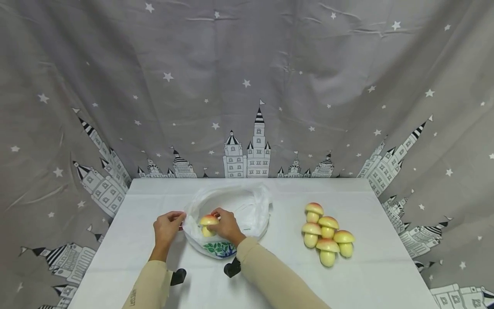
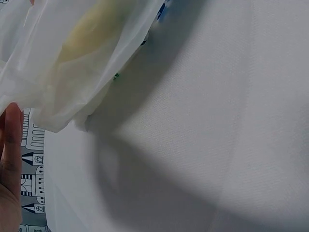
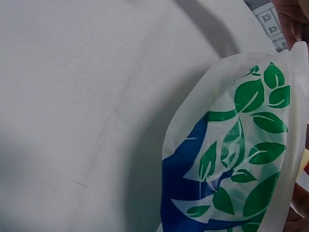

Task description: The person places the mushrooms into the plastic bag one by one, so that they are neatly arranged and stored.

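Observation:
A white plastic bag printed with green leaves and a blue trunk lies on the table with its mouth spread wide. At its left edge, my left hand pinches the rim between thumb and fingers. My right hand reaches into the mouth and grips a toy mushroom with a yellow stem and a red-topped yellow cap. In the left wrist view, a yellowish shape shows through the thin plastic. The bag wall hides most of the right hand in the right wrist view.
Several more toy mushrooms stand bunched on the right side of the white table. A grey curtain with stars and castles hangs behind and around the table. Dark wrist cameras sit under both sleeves.

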Demonstrator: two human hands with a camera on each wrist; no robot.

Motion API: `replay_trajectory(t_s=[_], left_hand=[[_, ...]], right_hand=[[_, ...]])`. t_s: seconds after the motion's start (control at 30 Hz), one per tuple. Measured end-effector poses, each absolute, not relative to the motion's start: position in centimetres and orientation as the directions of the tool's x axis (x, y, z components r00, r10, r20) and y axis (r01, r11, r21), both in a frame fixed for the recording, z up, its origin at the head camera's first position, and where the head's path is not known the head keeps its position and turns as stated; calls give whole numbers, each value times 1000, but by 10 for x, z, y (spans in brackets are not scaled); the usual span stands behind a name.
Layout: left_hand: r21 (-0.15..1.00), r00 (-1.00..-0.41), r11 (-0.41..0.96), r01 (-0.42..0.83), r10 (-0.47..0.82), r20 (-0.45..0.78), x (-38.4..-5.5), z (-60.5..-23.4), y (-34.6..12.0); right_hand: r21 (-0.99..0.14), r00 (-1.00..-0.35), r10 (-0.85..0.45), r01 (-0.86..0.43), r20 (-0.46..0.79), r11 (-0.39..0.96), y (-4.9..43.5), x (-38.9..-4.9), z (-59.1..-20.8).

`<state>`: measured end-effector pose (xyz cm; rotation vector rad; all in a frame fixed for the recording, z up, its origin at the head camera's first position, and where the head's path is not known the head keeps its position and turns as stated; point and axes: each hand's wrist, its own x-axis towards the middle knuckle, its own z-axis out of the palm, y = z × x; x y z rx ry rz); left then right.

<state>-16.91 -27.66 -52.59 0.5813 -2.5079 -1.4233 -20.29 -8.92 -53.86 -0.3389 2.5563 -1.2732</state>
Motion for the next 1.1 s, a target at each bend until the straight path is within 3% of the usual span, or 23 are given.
replay_trajectory(t_s=[0.6,1.1], left_hand=[[848,-903,469,-245,-428,-24,-172,-526,-278],[853,-901,457,-251,-432,-34,-170,-528,-277]], right_hand=[[-782,-936,-314,-74,-160,619,-93,-205,-542],[-870,-924,-376,-128,-70,476,-76,-207,-534]])
